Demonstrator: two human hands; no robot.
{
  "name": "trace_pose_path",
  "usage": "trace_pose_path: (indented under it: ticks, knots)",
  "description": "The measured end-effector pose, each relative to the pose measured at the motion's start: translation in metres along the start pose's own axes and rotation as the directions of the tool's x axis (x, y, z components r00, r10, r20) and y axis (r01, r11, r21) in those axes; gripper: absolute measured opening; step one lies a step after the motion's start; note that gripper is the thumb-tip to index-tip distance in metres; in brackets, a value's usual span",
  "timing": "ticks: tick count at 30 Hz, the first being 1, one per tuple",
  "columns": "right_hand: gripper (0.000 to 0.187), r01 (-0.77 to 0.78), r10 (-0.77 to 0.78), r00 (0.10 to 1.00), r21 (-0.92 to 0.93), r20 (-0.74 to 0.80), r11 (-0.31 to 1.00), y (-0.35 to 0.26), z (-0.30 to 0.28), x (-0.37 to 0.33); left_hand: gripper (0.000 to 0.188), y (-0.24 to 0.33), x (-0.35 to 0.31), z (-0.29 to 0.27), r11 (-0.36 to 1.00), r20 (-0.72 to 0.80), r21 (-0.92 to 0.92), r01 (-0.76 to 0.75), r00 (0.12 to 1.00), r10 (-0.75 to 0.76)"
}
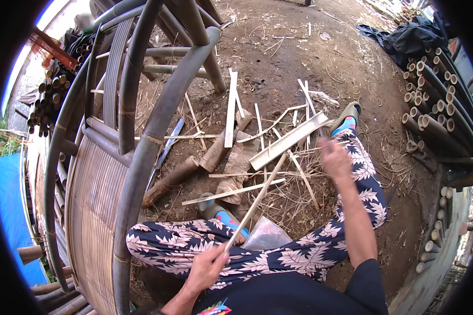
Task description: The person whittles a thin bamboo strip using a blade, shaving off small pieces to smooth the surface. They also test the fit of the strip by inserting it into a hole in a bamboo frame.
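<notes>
My left hand point(207, 269) is closed around the near end of a long, thin bamboo strip point(258, 199), low over my lap. The strip slants up and away to the right, over the ground between my legs. My right hand point(335, 159) is in front of my right knee, its fingers curled and somewhat smeared by motion; what they grip cannot be made out. Just left of that hand lies a split bamboo piece point(289, 140), its pale hollow side up. A clear plastic bag point(267, 234) lies between my legs, near the left hand.
A bamboo chair point(92, 199) with a slatted seat stands close on my left. Bamboo offcuts point(171, 181), a wood block point(239, 163) and loose strips point(230, 110) litter the dirt ahead. Stacked bamboo poles point(436, 107) line the right side; a blue tarp point(16, 210) is far left.
</notes>
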State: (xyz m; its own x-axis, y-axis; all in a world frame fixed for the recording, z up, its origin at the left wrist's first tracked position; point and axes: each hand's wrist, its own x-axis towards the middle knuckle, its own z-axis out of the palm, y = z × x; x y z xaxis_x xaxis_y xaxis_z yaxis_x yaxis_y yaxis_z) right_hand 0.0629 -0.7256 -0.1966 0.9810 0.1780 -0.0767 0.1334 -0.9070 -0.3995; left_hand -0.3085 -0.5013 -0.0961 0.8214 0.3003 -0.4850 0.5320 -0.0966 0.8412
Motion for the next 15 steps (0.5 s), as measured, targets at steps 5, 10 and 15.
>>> trace_pose_path:
  ticks: [5, 10, 15]
  knots:
    - [0.041, 0.338, -0.363, 0.926, 0.197, 0.104, 0.920, -0.060, -0.024, -0.068, 0.031, 0.019, 0.046, 0.005, 0.890, 0.103, -0.452, 0.059, 0.995, -0.013]
    - [0.072, 0.535, -0.559, 0.828, 0.235, 0.046, 0.812, -0.092, 0.003, -0.113, 0.038, 0.057, 0.076, 0.018, 0.832, 0.172, -0.534, 0.148, 0.983, -0.065]
    - [0.068, 0.456, -0.457, 0.890, 0.107, -0.017, 0.884, -0.074, -0.021, -0.035, 0.038, 0.040, 0.042, 0.014, 0.867, 0.158, -0.473, 0.158, 0.983, -0.092]
